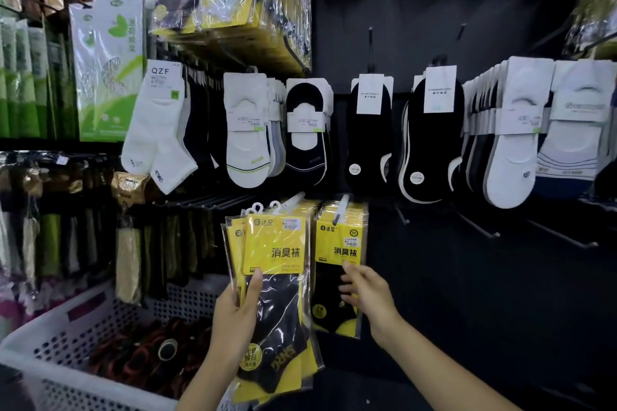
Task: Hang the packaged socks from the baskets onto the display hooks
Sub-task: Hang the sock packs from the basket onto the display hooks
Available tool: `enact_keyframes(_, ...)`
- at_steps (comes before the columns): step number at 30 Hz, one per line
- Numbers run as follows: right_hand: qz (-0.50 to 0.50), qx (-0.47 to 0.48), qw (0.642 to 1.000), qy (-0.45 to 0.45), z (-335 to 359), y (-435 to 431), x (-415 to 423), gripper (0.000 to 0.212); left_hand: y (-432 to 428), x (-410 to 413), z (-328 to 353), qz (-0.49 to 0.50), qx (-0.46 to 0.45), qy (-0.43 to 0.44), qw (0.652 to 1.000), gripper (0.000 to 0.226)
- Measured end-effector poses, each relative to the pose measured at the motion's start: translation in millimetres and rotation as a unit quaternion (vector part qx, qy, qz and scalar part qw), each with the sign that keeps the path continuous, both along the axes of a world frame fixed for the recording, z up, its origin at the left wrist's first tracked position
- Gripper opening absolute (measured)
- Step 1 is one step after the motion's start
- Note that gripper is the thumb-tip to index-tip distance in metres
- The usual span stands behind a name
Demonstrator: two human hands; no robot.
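My left hand (pixel 233 314) grips a small stack of yellow-and-black packaged socks (pixel 277 284), held upright with their white hanger loops just below a display hook (pixel 293 198). To the right, a row of the same yellow packs (pixel 340 243) hangs on another hook (pixel 342 208). My right hand (pixel 365 290) rests with spread fingers against the front hanging pack, holding nothing. The white perforated basket (pixel 83 310) at lower left holds more dark packs.
Above hang rows of white and black no-show socks (pixel 370 130) on hooks. Green and yellow packs fill the racks at left. Bare hooks (pixel 480 227) jut from the dark panel at lower right.
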State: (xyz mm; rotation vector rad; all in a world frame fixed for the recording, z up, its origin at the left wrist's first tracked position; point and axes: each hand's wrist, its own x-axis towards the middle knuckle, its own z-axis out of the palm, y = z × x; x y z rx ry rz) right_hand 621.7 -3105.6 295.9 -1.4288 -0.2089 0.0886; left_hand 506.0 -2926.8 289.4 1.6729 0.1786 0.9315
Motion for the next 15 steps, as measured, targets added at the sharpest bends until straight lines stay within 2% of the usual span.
enact_keyframes(3, 0.072, 0.007, 0.996, -0.059, 17.5, 7.7, -22.4, 0.019, -16.0, 4.2, -1.8, -0.034, -0.02, 0.0, 0.999, 0.036)
enact_keyframes(5, 0.078, 0.002, 0.993, -0.085, 23.4, 11.1, -31.3, 0.027, -25.2, 7.8, -2.6, -0.047, -0.028, 0.002, 0.998, 0.028)
enact_keyframes(7, 0.072, 0.008, 0.993, -0.096, 25.0, 11.2, -35.8, 0.029, -32.4, 12.3, -2.9, -0.044, -0.051, 0.011, 0.998, 0.033)
enact_keyframes(11, 0.091, 0.034, 0.993, -0.063, 20.3, 0.5, -36.3, 0.028, -40.3, 15.2, -5.3, -0.041, -0.072, 0.045, 0.995, 0.039)
enact_keyframes(13, 0.084, 0.039, 0.995, -0.036, 16.1, -7.6, -33.8, 0.041, -38.7, 12.1, -7.1, -0.062, -0.075, 0.053, 0.994, 0.039)
enact_keyframes(15, 0.077, 0.035, 0.996, -0.016, 11.2, -17.0, -29.8, 0.047, -33.0, 7.9, -6.7, -0.069, -0.075, 0.061, 0.993, 0.055)
